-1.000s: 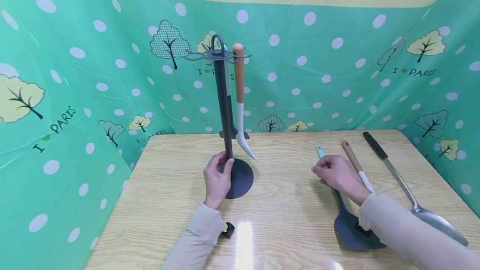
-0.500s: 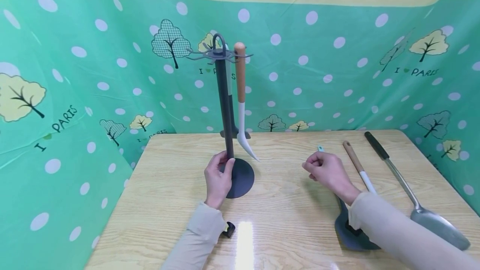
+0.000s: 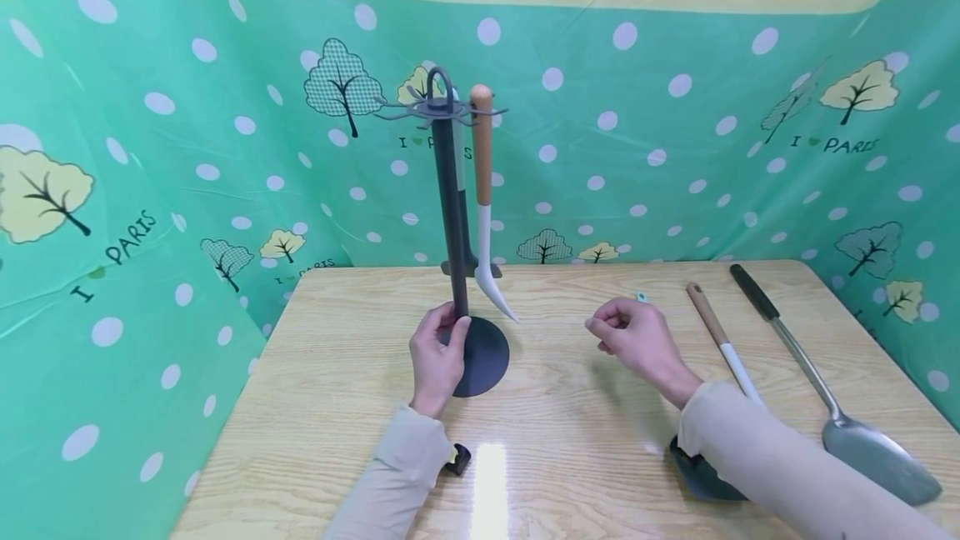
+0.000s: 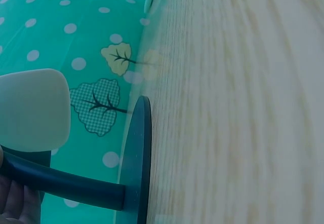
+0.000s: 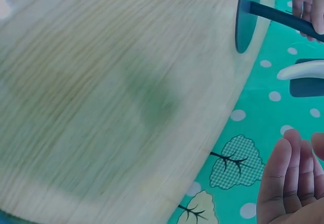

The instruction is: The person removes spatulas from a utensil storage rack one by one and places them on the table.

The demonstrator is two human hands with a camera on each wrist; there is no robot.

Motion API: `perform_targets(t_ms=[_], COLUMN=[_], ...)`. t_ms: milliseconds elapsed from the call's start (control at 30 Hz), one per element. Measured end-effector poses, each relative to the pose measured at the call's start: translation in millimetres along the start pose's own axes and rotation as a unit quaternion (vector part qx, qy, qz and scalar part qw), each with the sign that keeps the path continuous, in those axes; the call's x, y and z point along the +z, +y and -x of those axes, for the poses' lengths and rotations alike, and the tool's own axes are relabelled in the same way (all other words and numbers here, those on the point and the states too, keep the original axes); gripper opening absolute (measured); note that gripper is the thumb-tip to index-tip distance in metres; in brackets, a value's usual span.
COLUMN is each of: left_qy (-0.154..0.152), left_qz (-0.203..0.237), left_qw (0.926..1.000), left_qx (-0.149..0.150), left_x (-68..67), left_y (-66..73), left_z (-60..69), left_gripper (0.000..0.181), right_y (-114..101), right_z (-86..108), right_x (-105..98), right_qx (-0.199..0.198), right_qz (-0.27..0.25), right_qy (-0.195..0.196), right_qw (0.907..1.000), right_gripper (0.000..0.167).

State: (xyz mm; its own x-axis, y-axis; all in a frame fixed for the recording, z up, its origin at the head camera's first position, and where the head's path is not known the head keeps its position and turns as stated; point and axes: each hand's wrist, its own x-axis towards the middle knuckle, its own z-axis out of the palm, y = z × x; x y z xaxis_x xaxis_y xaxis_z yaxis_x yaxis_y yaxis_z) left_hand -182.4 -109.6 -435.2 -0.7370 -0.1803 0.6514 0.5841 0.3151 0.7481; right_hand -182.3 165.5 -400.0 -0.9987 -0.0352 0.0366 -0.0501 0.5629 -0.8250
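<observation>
My left hand (image 3: 437, 359) grips the dark pole of a utensil stand (image 3: 450, 215) just above its round base (image 3: 487, 361). From the stand's hook ring hangs a white turner (image 3: 483, 240) with a wooden handle; its wide pale blade (image 4: 33, 110) shows in the left wrist view. Behind the pole hangs a dark utensil (image 3: 469, 232) with a pale green handle. My right hand (image 3: 637, 344) hovers over the table to the right of the stand. Its fingers (image 5: 276, 178) are loosely bent, the thumb apart from them, and nothing is seen in them.
Under my right forearm lies a dark turner (image 3: 701, 477), mostly hidden, its mint handle tip (image 3: 641, 297) showing. Beside it lie a utensil with wooden-and-white handle (image 3: 723, 340) and a metal turner (image 3: 877, 457) with a black grip. A green dotted cloth (image 3: 600, 148) hangs behind the table.
My right hand has moved left, away from above the dark turner's handle and towards the stand. The left hand keeps its grip on the pole, and the hanging utensils look unchanged.
</observation>
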Motion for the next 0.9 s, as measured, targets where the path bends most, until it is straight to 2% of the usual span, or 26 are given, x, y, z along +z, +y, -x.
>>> perform_targets(t_ms=[667, 900], left_qy=[-0.005, -0.003], left_qz=[-0.001, -0.001], left_qw=[0.9997, 0.9997], left_qx=[-0.023, -0.023], left_x=[0.1, 0.1], left_y=[3.1, 2.6], left_z=[-0.4, -0.2], left_gripper=[0.019, 0.019], right_y=[-29.3, -38.7], right_z=[-8.8, -13.1], right_x=[18.7, 25.7], right_qx=[-0.038, -0.040], right_qz=[-0.024, -0.055], right_qy=[0.006, 0.004], right_qw=[0.9990, 0.9977], right_gripper=[0.012, 0.011])
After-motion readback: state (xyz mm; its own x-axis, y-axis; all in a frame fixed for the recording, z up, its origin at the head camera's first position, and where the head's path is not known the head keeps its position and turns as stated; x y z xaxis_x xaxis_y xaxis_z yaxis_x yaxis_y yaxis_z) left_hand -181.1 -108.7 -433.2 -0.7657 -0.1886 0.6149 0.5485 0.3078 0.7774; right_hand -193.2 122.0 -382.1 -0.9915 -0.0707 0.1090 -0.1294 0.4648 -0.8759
